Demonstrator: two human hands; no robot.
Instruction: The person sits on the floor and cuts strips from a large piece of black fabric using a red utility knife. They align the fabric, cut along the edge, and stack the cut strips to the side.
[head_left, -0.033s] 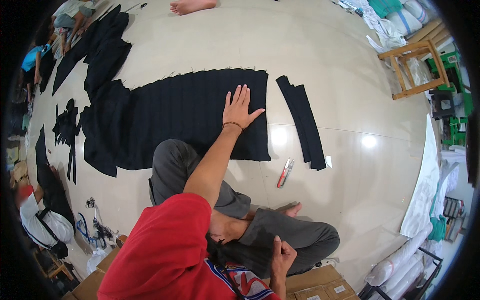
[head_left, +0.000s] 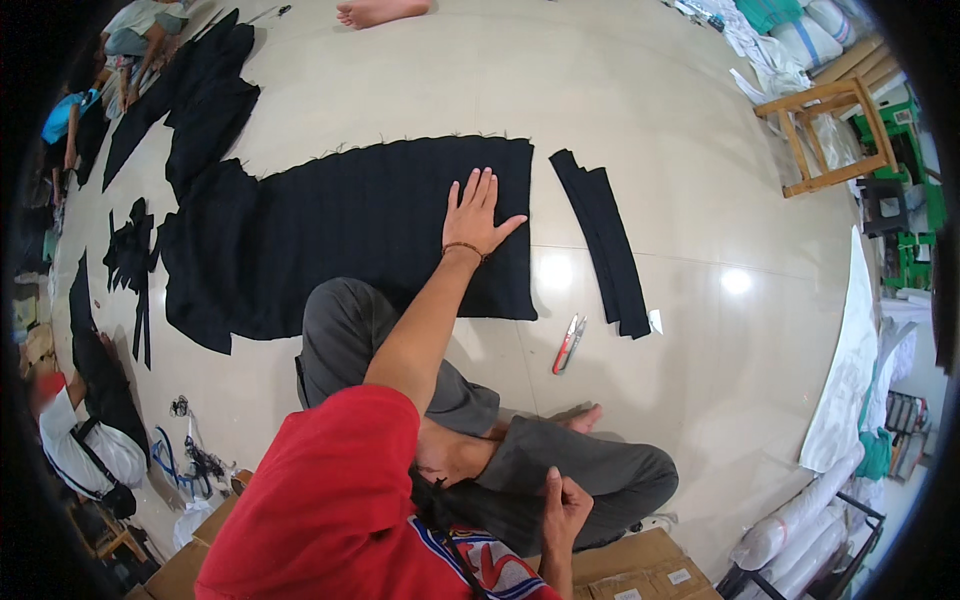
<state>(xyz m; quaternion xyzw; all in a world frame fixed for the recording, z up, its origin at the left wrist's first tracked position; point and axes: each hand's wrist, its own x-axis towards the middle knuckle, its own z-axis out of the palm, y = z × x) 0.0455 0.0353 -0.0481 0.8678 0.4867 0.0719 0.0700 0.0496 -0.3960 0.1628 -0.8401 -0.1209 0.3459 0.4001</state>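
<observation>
Nothing is shifting since the earlier frame; the left hand (head_left: 478,215) is still pressing flat, fingers spread, on the large black ribbed fabric panel (head_left: 350,235) lying on the pale tiled floor (head_left: 650,120); the right hand (head_left: 563,505) is curling loosely by the knee, pinching nothing I can make out. That cloth is looking soft, limp, light; best gripped along an edge; its long axis is running left to right, square end toward the narrow black fabric strip (head_left: 603,240) and red-handled snips (head_left: 568,343).

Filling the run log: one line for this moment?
left hand flat on black fabric | right hand near lap | snips on floor
</observation>
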